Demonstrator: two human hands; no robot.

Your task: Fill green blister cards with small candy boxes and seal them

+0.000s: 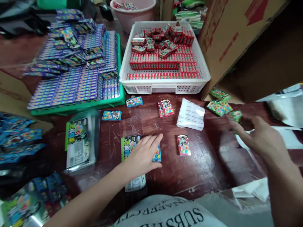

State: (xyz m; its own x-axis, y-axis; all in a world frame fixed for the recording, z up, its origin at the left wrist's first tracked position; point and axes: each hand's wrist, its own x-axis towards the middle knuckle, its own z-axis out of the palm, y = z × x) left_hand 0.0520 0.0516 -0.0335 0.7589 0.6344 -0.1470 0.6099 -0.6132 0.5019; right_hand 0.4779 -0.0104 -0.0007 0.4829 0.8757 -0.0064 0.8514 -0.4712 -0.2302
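My left hand lies with its fingers stretched over a green-and-black printed bag and a blue packet, covering part of both. At the right, my right hand is blurred, its fingertips at a small green packet; whether it grips the packet is unclear. Beside that packet lie more green packets. Between my hands a red box rests on the dark table, with another red packet and a white label sheet farther back.
A white basket of red boxes stands behind, beside a green tray stacked with purple boxes. Stacked printed bags and two blue packets lie left. A cardboard box rises at the right; a pink bucket is behind.
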